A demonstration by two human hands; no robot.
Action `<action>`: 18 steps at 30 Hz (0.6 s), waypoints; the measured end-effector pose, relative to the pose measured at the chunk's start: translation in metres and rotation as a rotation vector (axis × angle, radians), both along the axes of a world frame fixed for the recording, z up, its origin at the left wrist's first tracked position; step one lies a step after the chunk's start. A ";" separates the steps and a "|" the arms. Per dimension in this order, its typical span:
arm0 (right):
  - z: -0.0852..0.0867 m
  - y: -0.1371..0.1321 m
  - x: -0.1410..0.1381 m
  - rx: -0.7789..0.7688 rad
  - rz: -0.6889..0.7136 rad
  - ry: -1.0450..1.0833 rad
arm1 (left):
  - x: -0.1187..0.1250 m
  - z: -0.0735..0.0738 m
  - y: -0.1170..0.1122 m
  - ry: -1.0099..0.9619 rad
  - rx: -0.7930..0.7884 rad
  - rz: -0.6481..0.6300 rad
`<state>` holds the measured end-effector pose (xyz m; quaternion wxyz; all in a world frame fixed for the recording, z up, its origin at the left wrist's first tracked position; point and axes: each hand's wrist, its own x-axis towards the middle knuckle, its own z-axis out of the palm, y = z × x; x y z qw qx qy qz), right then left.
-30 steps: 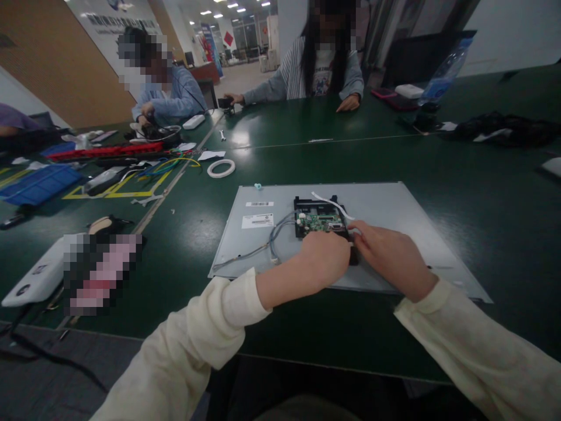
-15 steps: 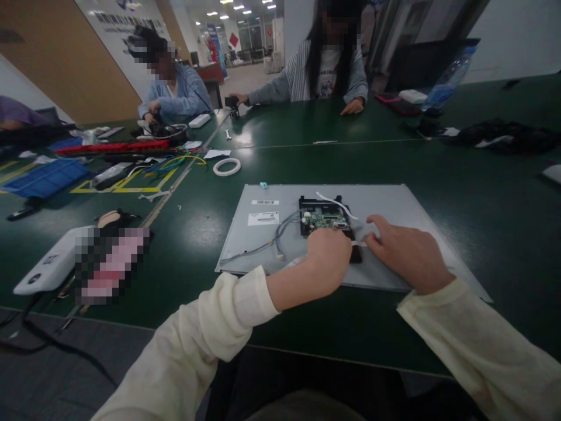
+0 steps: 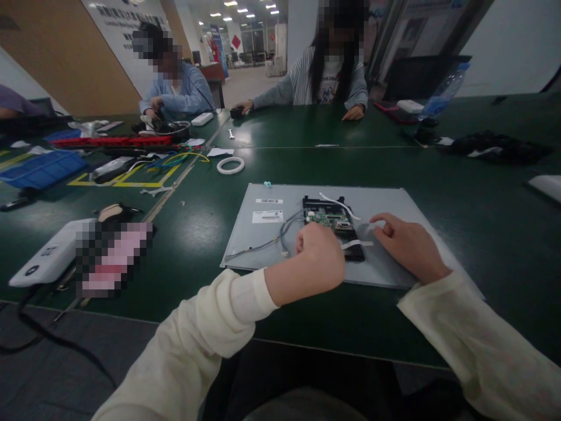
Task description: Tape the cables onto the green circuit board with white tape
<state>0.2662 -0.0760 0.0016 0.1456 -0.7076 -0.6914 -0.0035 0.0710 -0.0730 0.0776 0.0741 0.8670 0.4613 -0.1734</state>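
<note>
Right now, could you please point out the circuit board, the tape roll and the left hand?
circuit board (image 3: 329, 218): head view, green face.
tape roll (image 3: 231, 172): head view, near rim.
left hand (image 3: 322, 257): head view, knuckles.

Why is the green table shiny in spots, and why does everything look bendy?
Head view: the ceiling lights bounce off the glossy table as pale glare; the wide lens bends straight lines near the edges and stretches the sleeves; dim light leaves the far corners dark.
</note>
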 end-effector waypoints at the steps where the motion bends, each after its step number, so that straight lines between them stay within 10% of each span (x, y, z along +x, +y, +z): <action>1: 0.000 0.001 0.001 -0.004 0.010 0.019 | 0.001 -0.002 -0.001 0.008 -0.027 0.002; 11: 0.002 0.003 0.005 -0.036 0.033 0.056 | 0.005 -0.006 -0.005 -0.026 -0.072 0.023; 18: 0.001 0.003 0.007 0.015 0.058 0.078 | -0.012 0.008 0.002 -0.104 0.024 -0.258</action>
